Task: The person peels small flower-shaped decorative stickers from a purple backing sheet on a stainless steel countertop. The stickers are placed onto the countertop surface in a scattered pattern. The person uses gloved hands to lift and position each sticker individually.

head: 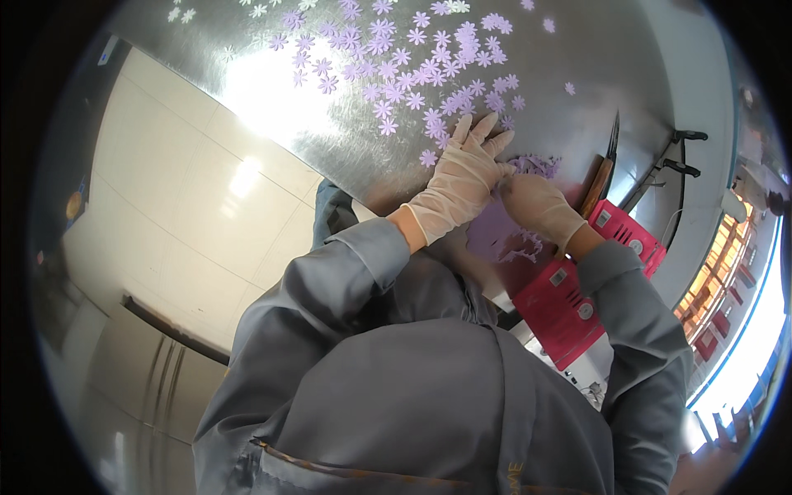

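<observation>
My left hand (464,179), in a pale translucent glove, rests by the near edge of the purple flower cutouts (427,74), with several fingers spread. Its forefinger side meets my right hand (537,207), also gloved, whose fingers are curled under; whatever either hand may hold between the fingertips is hidden. Beneath and beside both hands lies a thin rolled sheet of purple paste (489,232), perhaps fondant, with a ragged edge. Torn purple scraps (538,164) lie just beyond my right hand. All this is on a shiny metal worktable (371,167).
White flower cutouts (258,10) lie at the far left. A wooden-handled knife (601,176) points away at the right, near pink-red boxes (560,312) by my right forearm. Black-handled tools (680,167) lie by the wall. Tiled floor (185,173) shows beyond the table's left edge.
</observation>
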Motion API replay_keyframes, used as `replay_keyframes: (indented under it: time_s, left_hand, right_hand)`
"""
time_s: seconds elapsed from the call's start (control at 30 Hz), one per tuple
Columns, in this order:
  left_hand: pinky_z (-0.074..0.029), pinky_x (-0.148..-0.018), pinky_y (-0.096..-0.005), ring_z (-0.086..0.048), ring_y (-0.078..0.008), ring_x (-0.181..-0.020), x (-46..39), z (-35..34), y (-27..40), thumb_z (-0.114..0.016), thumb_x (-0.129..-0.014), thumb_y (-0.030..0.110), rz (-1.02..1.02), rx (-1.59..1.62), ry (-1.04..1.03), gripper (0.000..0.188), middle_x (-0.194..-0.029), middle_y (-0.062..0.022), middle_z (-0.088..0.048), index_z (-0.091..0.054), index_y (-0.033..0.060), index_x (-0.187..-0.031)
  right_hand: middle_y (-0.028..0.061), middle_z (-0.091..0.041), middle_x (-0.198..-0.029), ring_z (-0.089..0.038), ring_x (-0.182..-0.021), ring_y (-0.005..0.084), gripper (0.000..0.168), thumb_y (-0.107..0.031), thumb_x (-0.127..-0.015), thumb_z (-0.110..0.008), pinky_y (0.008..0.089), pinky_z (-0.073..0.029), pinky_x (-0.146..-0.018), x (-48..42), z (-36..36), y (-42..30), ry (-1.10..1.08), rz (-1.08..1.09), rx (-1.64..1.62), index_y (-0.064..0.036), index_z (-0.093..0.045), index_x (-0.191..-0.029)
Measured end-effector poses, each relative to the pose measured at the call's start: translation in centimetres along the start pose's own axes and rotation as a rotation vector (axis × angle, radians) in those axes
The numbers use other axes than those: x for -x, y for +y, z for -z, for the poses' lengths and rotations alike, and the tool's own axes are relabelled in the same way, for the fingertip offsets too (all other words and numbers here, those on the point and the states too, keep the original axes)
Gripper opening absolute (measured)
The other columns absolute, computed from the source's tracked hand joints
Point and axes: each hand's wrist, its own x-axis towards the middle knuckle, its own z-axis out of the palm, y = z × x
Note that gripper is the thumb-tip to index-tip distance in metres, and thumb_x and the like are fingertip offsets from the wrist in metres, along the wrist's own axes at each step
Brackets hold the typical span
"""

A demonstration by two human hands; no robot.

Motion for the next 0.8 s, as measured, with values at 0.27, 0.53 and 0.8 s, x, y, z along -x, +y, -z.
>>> replay_keyframes:
  time_s: [0.27, 0.53, 0.8]
  left_hand:
    - [-0.009, -0.109, -0.0497, -0.020, -0.0289, -0.134, -0.8, -0.9, -0.1, -0.067, -0.069, 0.038, 0.025, -0.142, 0.056, 0.042, -0.140, -0.0023, -0.036, -0.063, 0.0286, -0.110]
    - [-0.011, -0.109, -0.0495, -0.020, -0.0282, -0.133, -0.8, 0.0, 0.0, -0.070, -0.065, 0.041, 0.012, -0.200, 0.025, 0.061, -0.139, -0.0044, -0.035, -0.054, 0.0264, -0.122]
    - [-0.029, -0.103, -0.0393, -0.038, -0.0243, -0.124, -1.2, 4.3, 0.8, -0.069, -0.070, 0.038, -0.289, 0.023, 0.156, 0.072, -0.134, -0.0049, -0.043, -0.039, 0.0254, -0.134]
  right_hand:
    - [0.0161, -0.064, -0.087, -0.061, -0.089, 0.0339, 0.024, -0.023, -0.084, -0.053, 0.0399, -0.049, -0.074, -0.7, 1.1, -1.7, -0.037, -0.198, 0.020, -0.003, -0.061, -0.095]
    - [-0.0047, -0.040, -0.053, -0.035, -0.040, 0.0074, 0.024, -0.030, -0.088, -0.051, 0.0239, -0.029, -0.036, -0.6, -3.8, 2.9, -0.165, -0.331, -1.762, -0.008, -0.052, -0.080]
    - [-0.0061, -0.040, -0.056, -0.035, -0.043, 0.0080, 0.025, -0.024, -0.092, -0.046, 0.0214, -0.027, -0.039, 9.1, -4.5, 2.4, 0.325, -0.125, -1.813, -0.008, -0.048, -0.073]
